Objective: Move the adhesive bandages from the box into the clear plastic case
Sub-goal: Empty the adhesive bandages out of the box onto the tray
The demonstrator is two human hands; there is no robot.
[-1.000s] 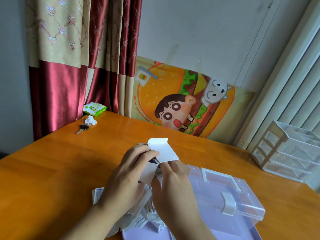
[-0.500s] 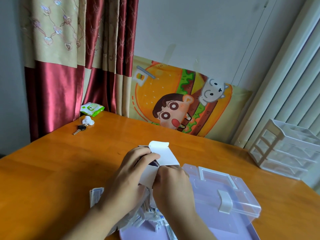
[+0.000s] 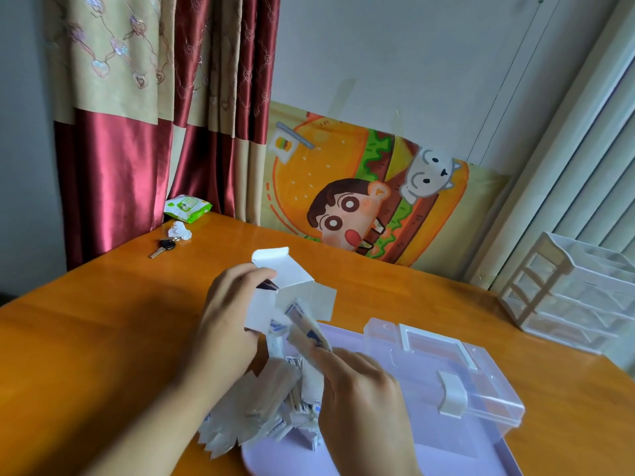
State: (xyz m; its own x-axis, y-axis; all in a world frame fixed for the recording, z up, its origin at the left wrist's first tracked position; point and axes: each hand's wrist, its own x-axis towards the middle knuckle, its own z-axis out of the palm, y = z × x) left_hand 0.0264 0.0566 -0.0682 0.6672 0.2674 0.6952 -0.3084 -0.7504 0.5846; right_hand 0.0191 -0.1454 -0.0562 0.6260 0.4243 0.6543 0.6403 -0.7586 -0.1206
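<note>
I'm looking down on an orange wooden tabletop pushed against a white wall, with red and cream curtains on the far left and a cartoon burger cushion leaning behind the work area. Well beyond my left hand, near the curtains, lie a green wipes packet, a crumpled tissue and a key.

My left hand is wrapped around the white box, fingers curled over its side, holding it tilted with its flaps open toward the right hand. Just below that hand, a loose heap of wrapped adhesive bandages lies partly on the tabletop and partly on the lilac tray. So most of the contents look to be out of the box already, though I cannot see inside it to tell what remains.

My right hand pinches a small bunch of bandages between thumb and fingers, its upper end at the box mouth, apparently being drawn out.

Just to the right of that hand sits the clear plastic case, white handle and latch on its lid. The lid looks closed and I see no bandages inside it. By my judgement the transfer proper has not begun: the box is nearly emptied, but the case needs opening and the whole pile moving in. Far right stands a clear drawer unit, apart from everything
</note>
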